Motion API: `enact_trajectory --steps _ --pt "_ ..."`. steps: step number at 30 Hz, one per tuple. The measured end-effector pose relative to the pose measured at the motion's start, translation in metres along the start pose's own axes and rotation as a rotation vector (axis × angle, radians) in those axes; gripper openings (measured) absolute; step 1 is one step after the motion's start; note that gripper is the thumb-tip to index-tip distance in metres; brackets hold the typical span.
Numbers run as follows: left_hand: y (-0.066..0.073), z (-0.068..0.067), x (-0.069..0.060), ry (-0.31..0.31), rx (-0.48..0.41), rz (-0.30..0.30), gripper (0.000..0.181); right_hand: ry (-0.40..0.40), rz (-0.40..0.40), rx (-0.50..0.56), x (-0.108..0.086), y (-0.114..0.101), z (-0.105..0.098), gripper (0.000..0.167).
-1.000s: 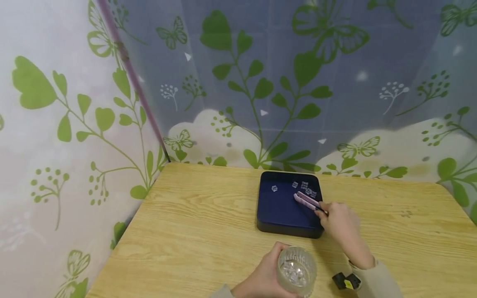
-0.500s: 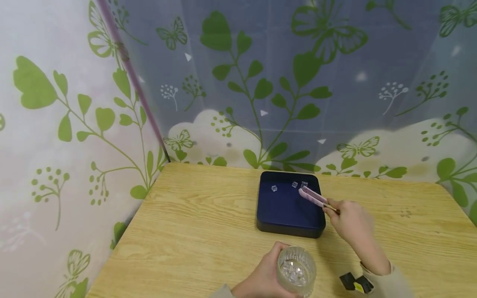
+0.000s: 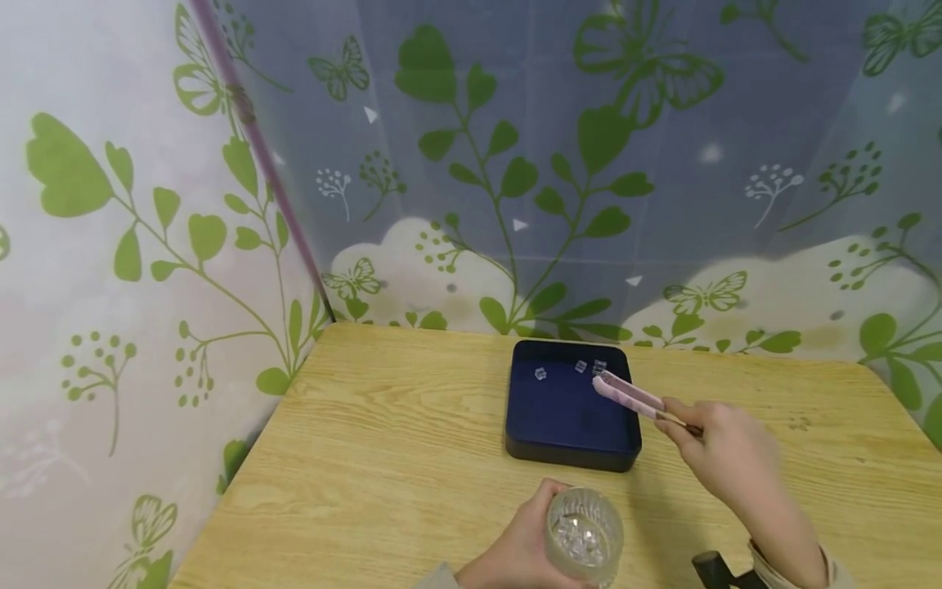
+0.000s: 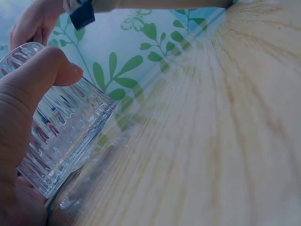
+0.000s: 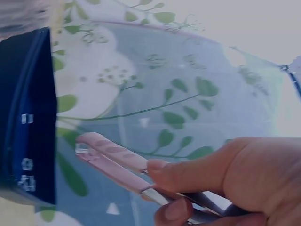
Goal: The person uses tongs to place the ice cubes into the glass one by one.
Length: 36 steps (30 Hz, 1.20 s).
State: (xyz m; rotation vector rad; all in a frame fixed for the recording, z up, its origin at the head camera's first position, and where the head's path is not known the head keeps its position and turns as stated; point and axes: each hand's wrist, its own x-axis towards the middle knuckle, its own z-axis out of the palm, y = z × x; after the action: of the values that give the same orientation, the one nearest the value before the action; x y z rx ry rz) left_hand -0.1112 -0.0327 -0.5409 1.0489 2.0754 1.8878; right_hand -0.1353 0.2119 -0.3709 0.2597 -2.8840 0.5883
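Observation:
My right hand (image 3: 724,450) grips pink tongs (image 3: 633,397) over the right side of a dark blue tray (image 3: 570,425). In the right wrist view, a clear cube (image 5: 83,149) sits pinched between the tong tips, above and apart from the tray. A few more clear cubes (image 3: 540,373) lie in the tray's far part. My left hand (image 3: 518,544) is wrapped round a ribbed clear glass (image 3: 585,532) in front of the tray. Several clear pieces lie at the glass's bottom. Seen from the left wrist, the thumb lies across the glass wall.
A wood-grain table (image 3: 383,458) carries everything. Behind it hangs a curtain (image 3: 486,245) with green leaves and butterflies, and another patterned cloth (image 3: 147,327) runs down the left side. A black device (image 3: 714,568) is by the right sleeve.
The tongs have lifted from the cubes at the tray's right with a cube in their tips. My right hand has moved right and back from the tray. My left hand and the glass stay put.

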Motion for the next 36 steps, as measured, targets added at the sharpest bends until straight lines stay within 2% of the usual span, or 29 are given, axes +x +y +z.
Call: enact_trajectory --steps 8,17,20,24,29,36 --pt "-0.001 0.001 0.000 0.010 0.014 -0.001 0.089 -0.011 -0.064 -0.027 -0.021 -0.011 -0.019 0.035" --pt "-0.003 0.003 -0.001 0.013 0.048 0.028 0.089 -0.015 -0.196 -0.020 -0.043 -0.012 -0.031 0.028" --pt "-0.002 0.003 -0.001 0.018 0.030 0.003 0.087 -0.036 -0.226 -0.015 -0.049 -0.011 -0.033 0.027" --pt "0.000 0.002 -0.002 0.019 0.000 -0.048 0.085 -0.117 -0.288 -0.004 -0.054 -0.008 -0.033 0.028" --pt "0.001 0.002 -0.002 0.013 -0.022 -0.050 0.084 -0.238 -0.380 0.051 -0.054 -0.005 -0.031 0.028" --pt "0.000 0.001 -0.002 -0.009 -0.113 -0.062 0.085 -0.320 -0.441 0.075 -0.054 -0.003 -0.030 0.023"
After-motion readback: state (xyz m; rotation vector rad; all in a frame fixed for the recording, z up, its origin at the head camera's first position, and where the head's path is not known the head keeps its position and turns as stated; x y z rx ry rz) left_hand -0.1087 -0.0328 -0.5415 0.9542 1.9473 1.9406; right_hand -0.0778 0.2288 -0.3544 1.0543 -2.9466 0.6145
